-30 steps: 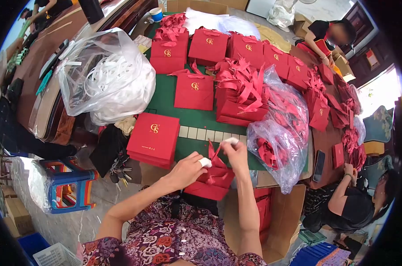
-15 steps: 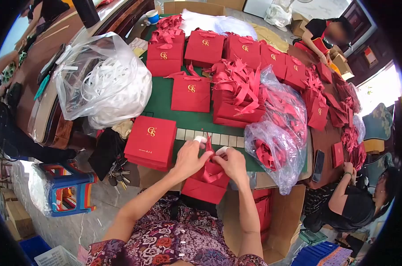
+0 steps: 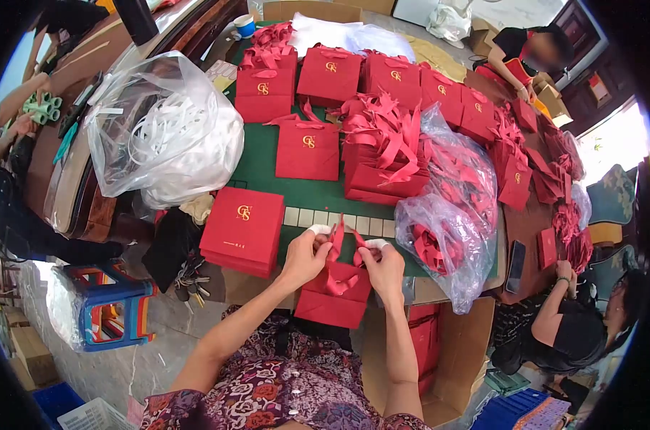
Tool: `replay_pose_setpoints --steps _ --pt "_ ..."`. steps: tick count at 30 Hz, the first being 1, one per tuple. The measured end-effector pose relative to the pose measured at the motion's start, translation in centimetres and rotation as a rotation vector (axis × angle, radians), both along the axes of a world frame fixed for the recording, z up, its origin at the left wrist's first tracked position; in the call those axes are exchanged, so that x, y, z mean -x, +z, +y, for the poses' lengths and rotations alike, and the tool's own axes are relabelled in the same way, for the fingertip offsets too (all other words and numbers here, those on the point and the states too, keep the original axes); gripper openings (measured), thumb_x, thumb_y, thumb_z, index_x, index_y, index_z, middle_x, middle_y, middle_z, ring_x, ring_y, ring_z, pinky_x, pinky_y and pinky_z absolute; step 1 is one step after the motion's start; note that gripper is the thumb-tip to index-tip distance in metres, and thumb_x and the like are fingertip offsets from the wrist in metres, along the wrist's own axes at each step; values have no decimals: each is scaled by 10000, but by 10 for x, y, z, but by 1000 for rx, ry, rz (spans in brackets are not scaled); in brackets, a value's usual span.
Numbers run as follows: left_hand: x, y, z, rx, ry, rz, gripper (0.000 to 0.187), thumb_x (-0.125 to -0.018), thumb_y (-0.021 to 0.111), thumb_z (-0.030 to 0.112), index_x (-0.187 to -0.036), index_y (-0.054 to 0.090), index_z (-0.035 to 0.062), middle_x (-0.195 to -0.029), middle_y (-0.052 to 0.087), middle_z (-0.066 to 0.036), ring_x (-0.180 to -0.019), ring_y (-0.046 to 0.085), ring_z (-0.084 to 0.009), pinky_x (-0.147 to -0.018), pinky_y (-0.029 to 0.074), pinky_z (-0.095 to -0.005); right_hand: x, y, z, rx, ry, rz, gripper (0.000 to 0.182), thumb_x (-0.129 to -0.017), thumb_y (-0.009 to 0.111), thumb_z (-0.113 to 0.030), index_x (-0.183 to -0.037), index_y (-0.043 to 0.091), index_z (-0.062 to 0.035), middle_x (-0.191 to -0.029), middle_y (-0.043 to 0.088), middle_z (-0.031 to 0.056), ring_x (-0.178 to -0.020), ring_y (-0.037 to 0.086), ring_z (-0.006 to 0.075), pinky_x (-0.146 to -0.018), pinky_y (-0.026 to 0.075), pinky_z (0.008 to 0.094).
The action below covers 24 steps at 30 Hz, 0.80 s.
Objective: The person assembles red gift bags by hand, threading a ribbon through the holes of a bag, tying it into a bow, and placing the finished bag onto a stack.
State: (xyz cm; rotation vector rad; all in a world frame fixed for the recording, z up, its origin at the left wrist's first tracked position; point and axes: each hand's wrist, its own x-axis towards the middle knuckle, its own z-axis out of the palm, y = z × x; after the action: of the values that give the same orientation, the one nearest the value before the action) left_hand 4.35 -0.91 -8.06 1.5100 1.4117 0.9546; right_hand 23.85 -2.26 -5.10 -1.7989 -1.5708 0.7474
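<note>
A small red paper gift bag (image 3: 332, 309) lies at the table's near edge, close to my body. Over it, my left hand (image 3: 307, 256) pinches one end of a red ribbon (image 3: 337, 240) that rises in a strip. The other ribbon end is pinched in my right hand (image 3: 383, 266), a little apart from the left. White wrapping covers some fingertips on both hands. A ribbon loop (image 3: 343, 284) lies across the bag. To the left stands a stack of red bags (image 3: 243, 223) with gold lettering.
Finished-looking red bags (image 3: 308, 149) and a ribbon-topped pile (image 3: 386, 154) stand on the green mat (image 3: 257, 161). Clear plastic bags hold white ribbon (image 3: 174, 132) and red ribbon (image 3: 454, 208). A cardboard box (image 3: 450, 358) is below right. Other people sit along the right side.
My hands have moved apart, the right one slightly rightward, and the two ribbon ends now stand separated. At far left, another person's hand has come into view with pale green rolls.
</note>
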Motion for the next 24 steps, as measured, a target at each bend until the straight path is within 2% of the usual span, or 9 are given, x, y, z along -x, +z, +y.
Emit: replay_pose_setpoints --steps 4,6,10,12,13,15,18,21,24 --pt "0 5 -3 5 14 -41 270 -884 664 93 -1138 632 7 -822 681 -85 -689 642 -162 -625 513 -299 2 6 -1 15 -42 -184 196 -832 747 -200 -932 714 -35 -777 678 114 -688 674 267 -632 512 378" --pt "0 9 -2 16 18 -35 261 -880 667 97 -1124 639 7 -823 683 -83 -686 640 -156 -624 513 -298 2 5 -2 -61 -64 -265 201 -824 752 -208 -927 714 -40 -763 673 114 -679 669 293 -623 504 402" --pt "1 15 0 78 32 -53 252 -868 684 116 -1093 658 7 -824 694 -81 -685 643 -139 -621 511 -292 3 18 -6 -128 -65 -257 166 -838 741 -163 -942 716 -37 -774 692 117 -676 681 260 -627 514 365" --pt "-1 18 -1 78 26 -62 252 -865 689 118 -1088 663 5 -826 699 -83 -688 648 -138 -622 512 -289 8 26 -7 -39 -98 167 150 -864 716 -83 -989 712 -2 -821 720 94 -713 676 145 -666 523 277" --pt "-3 20 -1 79 18 -72 251 -862 694 121 -1083 667 4 -827 703 -86 -691 652 -137 -623 513 -287 10 25 -6 -38 -100 166 150 -864 716 -83 -989 712 -2 -821 720 94 -713 676 145 -666 523 277" --pt "-8 22 -4 49 2 -76 249 -860 698 121 -1079 672 4 -829 707 -87 -695 656 -136 -627 515 -288 15 25 -5 -6 -23 370 139 -882 692 -52 -1004 705 12 -838 719 65 -739 654 103 -684 516 245" --pt "-14 22 -8 -13 -12 -71 248 -849 709 114 -1075 684 14 -836 701 -99 -707 666 -156 -639 524 -300 17 10 -1 34 -17 449 156 -863 725 -87 -988 717 5 -803 711 47 -705 639 88 -654 507 255" --pt "-15 24 -10 -140 -44 54 235 -832 707 105 -1055 692 32 -833 664 -124 -718 674 -224 -653 531 -326 20 6 1 57 -33 561 147 -865 724 -76 -983 721 11 -818 708 34 -716 617 73 -660 499 239" --pt "-16 24 -11 -195 -55 97 224 -829 704 107 -1039 691 31 -824 659 -128 -694 662 -242 -645 528 -345 20 6 1 85 -31 642 137 -881 706 -56 -996 710 18 -853 706 30 -750 623 76 -684 504 227"
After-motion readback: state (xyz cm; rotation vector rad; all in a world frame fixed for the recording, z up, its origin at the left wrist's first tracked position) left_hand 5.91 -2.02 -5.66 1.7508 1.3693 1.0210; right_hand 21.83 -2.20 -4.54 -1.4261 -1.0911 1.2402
